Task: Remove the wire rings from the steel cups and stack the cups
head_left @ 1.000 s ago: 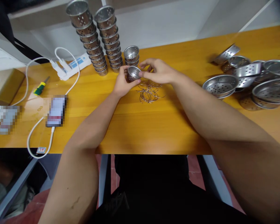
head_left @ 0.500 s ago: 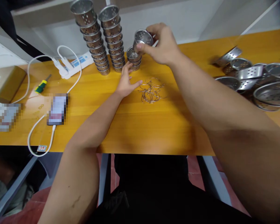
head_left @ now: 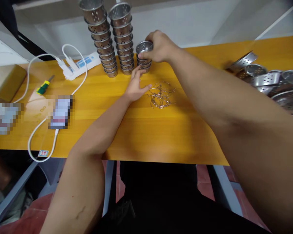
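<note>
Yellow wooden tabletop runs to a pale wall at the far edge. Far centre, the right hand grips a small perforated steel cup on top of a short stack, just right of two tall upright cup stacks. The left hand rests slack and empty, nearer, beside a tangle of wire rings. Open board lies near; steel strainer bowls crowd the right.

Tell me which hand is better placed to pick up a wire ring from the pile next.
Left. The left hand rests open on the yellow table beside the pile of thin metal wire rings; the right hand is gripping the perforated steel cup on the short stack.
</note>
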Demonstrator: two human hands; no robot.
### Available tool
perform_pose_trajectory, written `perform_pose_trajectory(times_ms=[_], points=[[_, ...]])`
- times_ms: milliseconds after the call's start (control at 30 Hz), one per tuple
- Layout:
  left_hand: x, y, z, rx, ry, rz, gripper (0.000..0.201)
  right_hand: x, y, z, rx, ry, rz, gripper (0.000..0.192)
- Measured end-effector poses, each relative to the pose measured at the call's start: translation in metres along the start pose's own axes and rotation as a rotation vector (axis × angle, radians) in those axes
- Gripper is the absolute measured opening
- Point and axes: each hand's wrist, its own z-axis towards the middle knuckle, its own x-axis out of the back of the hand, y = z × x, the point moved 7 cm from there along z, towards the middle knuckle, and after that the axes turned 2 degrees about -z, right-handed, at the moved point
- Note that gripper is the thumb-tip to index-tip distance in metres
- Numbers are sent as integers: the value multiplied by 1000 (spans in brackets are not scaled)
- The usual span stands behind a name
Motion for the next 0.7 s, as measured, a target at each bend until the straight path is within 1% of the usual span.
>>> perform_pose_trajectory(times_ms=[67, 167, 233, 300, 333, 400, 433, 500, 567, 600, 633, 700], points=[[0, -5, 2, -13, -6, -8, 114, -3, 0, -2, -11, 4, 8, 79], [0, -9, 2, -25, -5, -6, 109, -10, 2, -4, -25, -4, 29, 77], [0, -11, 2, -25, -8, -6, 108, -10, 3, -8, -27, -4, 49, 85], [0, -12, 1, -23, -15, -4, 109, -2, 5, -15, -29, 13, 70, 93], [0, -12, 0, -24, -19, -1, 110, 7, 7, -18, -30, 29, 81, 91], [0, -12, 0, -31, -26, 10, 111, 32, 12, -26, -21, 47, 81, 72], [0, -11, 0, -34, -29, 14, 111, 46, 16, -29, -16, 37, 59, 63], [0, -10, 0, -35, -35, 18, 113, 70, 31, -37, -32, -62, -79, 55], [1, -10, 1, -27, -39, 14, 117, 87, 62, -50, -110, -211, -259, 51], [2, -9, 2, -25, -40, 10, 118, 96, 81, -59, -152, -244, -300, 50], [2, -8, 2, -27, -41, 8, 120, 108, 93, -67, -97, -183, -213, 52], [2, -6, 3, -39, -44, 8, 120, 131, 120, -88, 34, -27, 29, 66]])
